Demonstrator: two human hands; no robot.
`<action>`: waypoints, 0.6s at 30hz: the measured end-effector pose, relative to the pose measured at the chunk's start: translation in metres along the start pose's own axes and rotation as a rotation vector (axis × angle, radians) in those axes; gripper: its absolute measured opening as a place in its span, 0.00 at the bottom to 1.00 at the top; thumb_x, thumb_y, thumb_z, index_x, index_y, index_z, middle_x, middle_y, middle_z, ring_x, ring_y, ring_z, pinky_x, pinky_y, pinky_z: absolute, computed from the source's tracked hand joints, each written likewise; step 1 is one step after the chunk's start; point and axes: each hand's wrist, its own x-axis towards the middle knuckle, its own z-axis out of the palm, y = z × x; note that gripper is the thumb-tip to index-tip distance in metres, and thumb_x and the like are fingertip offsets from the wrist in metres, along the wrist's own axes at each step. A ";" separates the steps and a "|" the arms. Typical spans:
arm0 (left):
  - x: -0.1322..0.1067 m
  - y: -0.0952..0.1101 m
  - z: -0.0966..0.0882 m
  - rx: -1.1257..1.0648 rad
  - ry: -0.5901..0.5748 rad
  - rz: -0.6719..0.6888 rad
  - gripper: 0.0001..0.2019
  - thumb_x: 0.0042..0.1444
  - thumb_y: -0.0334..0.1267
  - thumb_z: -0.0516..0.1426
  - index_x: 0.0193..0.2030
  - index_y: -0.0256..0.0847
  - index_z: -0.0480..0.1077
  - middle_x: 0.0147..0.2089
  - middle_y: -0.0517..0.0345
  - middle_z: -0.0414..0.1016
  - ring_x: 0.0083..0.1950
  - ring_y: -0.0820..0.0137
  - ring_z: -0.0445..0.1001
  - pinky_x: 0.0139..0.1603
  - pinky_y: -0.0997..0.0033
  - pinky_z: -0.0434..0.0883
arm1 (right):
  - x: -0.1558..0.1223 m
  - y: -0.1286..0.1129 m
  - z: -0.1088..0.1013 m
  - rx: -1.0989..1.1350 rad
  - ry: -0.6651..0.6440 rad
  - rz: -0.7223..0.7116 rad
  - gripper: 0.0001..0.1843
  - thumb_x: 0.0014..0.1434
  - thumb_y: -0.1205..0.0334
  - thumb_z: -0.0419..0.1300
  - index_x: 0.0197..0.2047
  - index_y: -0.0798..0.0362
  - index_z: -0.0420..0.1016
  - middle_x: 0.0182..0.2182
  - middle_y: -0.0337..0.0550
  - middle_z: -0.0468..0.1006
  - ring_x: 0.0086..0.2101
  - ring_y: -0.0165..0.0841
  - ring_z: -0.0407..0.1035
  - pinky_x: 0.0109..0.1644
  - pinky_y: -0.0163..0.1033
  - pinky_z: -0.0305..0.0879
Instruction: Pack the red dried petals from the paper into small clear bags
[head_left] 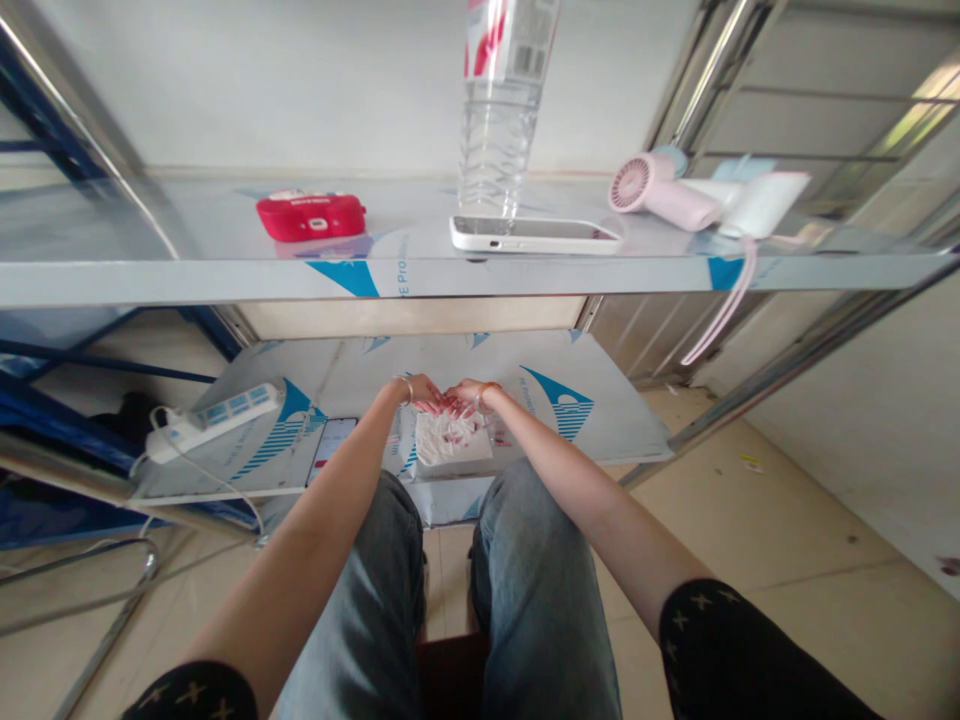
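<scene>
In the head view, the left hand (424, 392) and right hand (468, 393) are held together, fingers bent, over the far side of the white bundle (444, 438); it is set at the near middle of the lower shelf (615, 425), probably for easy reach by both. Whether anything is gripped cannot be told, so small and blurred are the fingers. The phone (331, 445) and power strip (221, 420) are placed left, seemingly out of the way; the bottle (499, 130) and fan (656, 192) are set on the upper shelf (562, 275), perhaps to spare working room.

White bundle (441, 444), red case (311, 217), pink fan (670, 199), black sleeve (731, 645) with tan crosses
</scene>
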 end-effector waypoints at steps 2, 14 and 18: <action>-0.001 0.000 0.000 -0.005 0.003 0.009 0.09 0.38 0.36 0.63 0.29 0.39 0.75 0.32 0.53 0.80 0.44 0.61 0.76 0.43 0.71 0.70 | 0.001 0.000 0.001 -0.010 0.015 -0.014 0.19 0.57 0.49 0.59 0.35 0.59 0.76 0.21 0.42 0.76 0.18 0.26 0.65 0.24 0.30 0.62; -0.008 0.000 -0.005 -0.099 -0.035 0.090 0.10 0.41 0.38 0.64 0.32 0.39 0.77 0.36 0.56 0.81 0.44 0.66 0.75 0.43 0.75 0.68 | 0.004 0.003 -0.001 0.020 0.056 -0.026 0.16 0.57 0.55 0.60 0.35 0.63 0.75 0.22 0.46 0.76 0.24 0.29 0.69 0.31 0.31 0.66; -0.011 0.000 -0.008 -0.125 -0.014 0.104 0.10 0.44 0.37 0.62 0.34 0.38 0.76 0.37 0.56 0.81 0.45 0.65 0.75 0.44 0.75 0.68 | 0.005 0.003 -0.005 0.052 0.053 -0.042 0.11 0.58 0.61 0.57 0.33 0.61 0.75 0.21 0.43 0.76 0.23 0.27 0.69 0.31 0.30 0.66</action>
